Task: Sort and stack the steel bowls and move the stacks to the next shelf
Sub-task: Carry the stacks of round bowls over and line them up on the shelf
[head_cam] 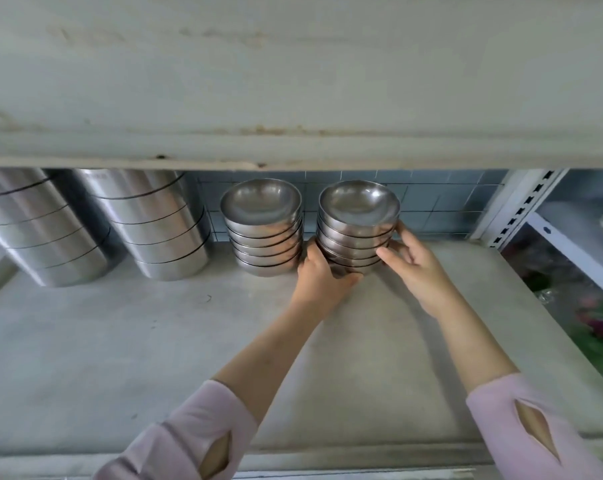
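Both hands' grip on R bowl stack (pixel 357 226), L bowl stack (pixel 263 226) beside, shelf (pixel 120 341)

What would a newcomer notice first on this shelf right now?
Both hands, left hand and right hand, clasp the right bowl stack at the back of the shelf. A matching left bowl stack stands just beside it, and two tall stacks of steel containers lean at far left.

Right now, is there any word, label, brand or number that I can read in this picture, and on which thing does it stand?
No text can be read.
The second tall steel stack has a faint mark near its top, too blurred to read.
The two bowl stacks, the shelf and the slotted post show no writing.
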